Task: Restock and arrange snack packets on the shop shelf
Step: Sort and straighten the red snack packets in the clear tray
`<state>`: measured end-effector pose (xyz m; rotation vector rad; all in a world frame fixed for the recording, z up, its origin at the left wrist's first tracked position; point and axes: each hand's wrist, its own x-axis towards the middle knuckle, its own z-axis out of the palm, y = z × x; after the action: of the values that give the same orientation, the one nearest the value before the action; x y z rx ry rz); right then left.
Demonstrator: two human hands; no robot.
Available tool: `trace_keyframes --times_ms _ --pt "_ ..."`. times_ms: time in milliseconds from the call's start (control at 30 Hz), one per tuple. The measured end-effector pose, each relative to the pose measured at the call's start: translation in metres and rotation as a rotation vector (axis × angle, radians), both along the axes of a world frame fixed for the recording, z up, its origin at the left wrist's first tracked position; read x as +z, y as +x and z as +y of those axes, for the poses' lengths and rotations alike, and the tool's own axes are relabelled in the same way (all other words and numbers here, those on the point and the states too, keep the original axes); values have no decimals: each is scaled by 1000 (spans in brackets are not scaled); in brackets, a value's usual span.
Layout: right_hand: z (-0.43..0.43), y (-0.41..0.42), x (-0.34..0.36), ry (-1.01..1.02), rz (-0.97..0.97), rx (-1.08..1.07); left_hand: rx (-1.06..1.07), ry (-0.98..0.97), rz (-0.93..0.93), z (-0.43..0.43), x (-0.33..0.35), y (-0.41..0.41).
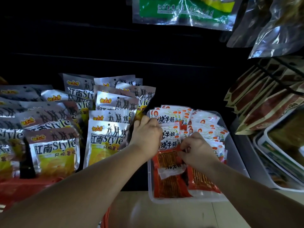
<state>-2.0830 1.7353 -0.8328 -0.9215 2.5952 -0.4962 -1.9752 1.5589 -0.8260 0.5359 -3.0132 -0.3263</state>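
A clear plastic bin [236, 145] on the dark shelf holds rows of small red-and-white snack packets [204, 127]. My left hand [146, 134] grips the left ends of the front packets at the bin's left wall. My right hand [197, 150] pinches the top edge of a red packet [169, 160] in the middle of the bin. More red packets [202, 181] lie flat at the bin's front. To the left, several silver and yellow chip bags [107, 142] stand in rows.
Brown and red pouches [263, 102] lean in a rack at the right, above white trays [279, 155]. Green and silver bags [184, 10] hang overhead. An orange basket [105, 218] sits below the shelf's front edge, over a pale floor [164, 214].
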Motion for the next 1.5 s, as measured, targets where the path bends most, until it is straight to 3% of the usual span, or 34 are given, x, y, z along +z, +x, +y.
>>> trace_keyframes --times_ms 200,300,367,533,667,800,900,967,1067,1133,1333,1500 --pt "15 -3 13 323 80 18 -5 136 338 -4 2 3" --pt "23 -4 23 417 60 1 -14 353 420 -3 15 9" --pt "27 -1 28 319 28 -18 78 577 451 -1 32 12" --pt "14 17 49 -378 -419 -159 246 890 512 1 66 19" --pt "1 30 59 -506 -484 -233 302 960 497 10 64 32" --pt "3 36 51 -475 -492 -301 463 1091 530 20 53 44" --pt "3 33 43 -492 -448 -344 515 727 552 21 35 55" --pt "2 30 39 -491 -411 -361 339 537 517 29 31 63" --pt "-4 26 32 -470 -352 -383 -93 153 174 49 28 68" --pt "-10 22 33 -501 -328 -379 -172 -3 16 53 21 60" --pt "-11 3 59 -612 -195 -406 -81 -62 -212 29 8 26" --pt "8 -2 73 -639 -166 -379 0 -114 -157 16 4 3"
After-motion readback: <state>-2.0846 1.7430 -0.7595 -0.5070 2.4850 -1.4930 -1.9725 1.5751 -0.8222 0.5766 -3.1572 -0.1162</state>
